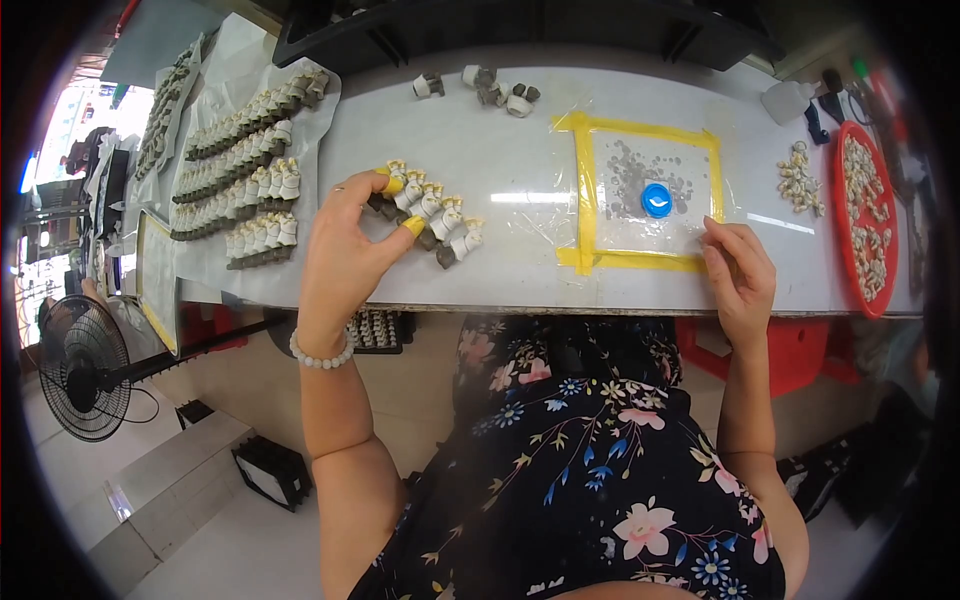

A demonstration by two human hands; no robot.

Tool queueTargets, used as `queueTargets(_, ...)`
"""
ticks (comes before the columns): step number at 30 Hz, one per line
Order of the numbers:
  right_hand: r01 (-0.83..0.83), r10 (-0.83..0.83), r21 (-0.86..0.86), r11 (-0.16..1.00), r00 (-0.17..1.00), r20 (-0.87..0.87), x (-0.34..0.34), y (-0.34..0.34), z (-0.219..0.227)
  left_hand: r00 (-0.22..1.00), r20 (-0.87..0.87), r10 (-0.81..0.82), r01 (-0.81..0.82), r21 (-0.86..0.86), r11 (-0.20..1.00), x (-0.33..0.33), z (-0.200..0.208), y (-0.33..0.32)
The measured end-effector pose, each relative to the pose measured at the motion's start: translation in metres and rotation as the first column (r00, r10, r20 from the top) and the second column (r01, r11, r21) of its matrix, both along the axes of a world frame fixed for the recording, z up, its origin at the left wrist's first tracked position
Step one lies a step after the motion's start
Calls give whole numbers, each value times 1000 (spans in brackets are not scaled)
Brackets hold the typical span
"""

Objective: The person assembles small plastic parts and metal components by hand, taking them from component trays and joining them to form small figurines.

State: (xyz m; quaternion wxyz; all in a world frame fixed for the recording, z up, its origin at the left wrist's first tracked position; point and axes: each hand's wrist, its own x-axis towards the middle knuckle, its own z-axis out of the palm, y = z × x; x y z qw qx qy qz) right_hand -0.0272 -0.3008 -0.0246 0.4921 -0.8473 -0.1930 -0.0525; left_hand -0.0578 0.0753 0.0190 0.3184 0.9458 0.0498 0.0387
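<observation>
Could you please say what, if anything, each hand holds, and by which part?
The left hand is at the short row of pieces, but whether it grips one cannot be told; the right hand shows nothing held.

Wht tbl [500, 285]; beige flr [408, 395]

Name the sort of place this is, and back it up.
Likely a small workshop for handwork: rows of similar white-and-grey pieces lie on the left, a yellow-taped square marks the worktop, and a red tray holds many tiny parts.
</observation>
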Motion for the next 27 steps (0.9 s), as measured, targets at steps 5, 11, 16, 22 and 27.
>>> queueTargets(5,2,-2,7,1000,1000,-2,2,0,1,999,-35,-4,6,65,998,8,4,-2)
queueTargets(11,-25,25,-1,1000,1000,6,4,3,4,999,-15,44,-42,145,989,9,6,-6)
queueTargets(16,6,-7,-60,998,1000,-9,0,-3,0,996,76,53,-62,122,991,11,-2,-7)
queueTargets(22,-25,25,-26,999,1000,-10,0,-9,-8,963,204,173,-158,-89,983,-18,19,12)
queueTargets(27,-28,28,-20,999,1000,-11,1,-5,-6,771,347,534,-521,-139,842,-66,49,100)
